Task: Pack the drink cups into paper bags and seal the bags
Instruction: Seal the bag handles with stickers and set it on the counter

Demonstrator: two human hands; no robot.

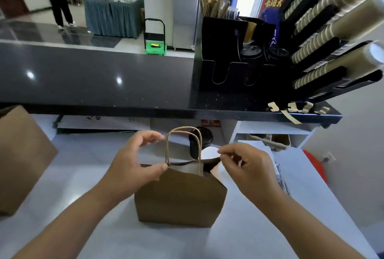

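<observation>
The paper bag (pixel 180 196) stands upright on the white bench (pixel 239 236), directly in front of the person, with its mouth partly open and both twisted-paper handles (pixel 184 142) raised. The left hand (pixel 133 165) is at the bag's left side: its thumb lies on the near rim at the base of a handle, and its curled fingers reach the upper part of the handle loop, so the hand grips the bag between thumb and fingers. The right hand (pixel 249 167) is at the bag's right side, its thumb and forefinger pinched on the right end of the rim. A white rounded shape (pixel 209 152) shows at the mouth – it cannot be identified. A dark drink cup (pixel 200 140) with a black lid appears just behind the bag; whether it stands inside cannot be told. Left of the bag stands a second brown bag (pixel 20 159). Beyond and above the bag runs a black counter (pixel 93 75) – to the bag's far right it carries a black organiser (pixel 228 59) and racked paper-cup stacks (pixel 322 30)
</observation>
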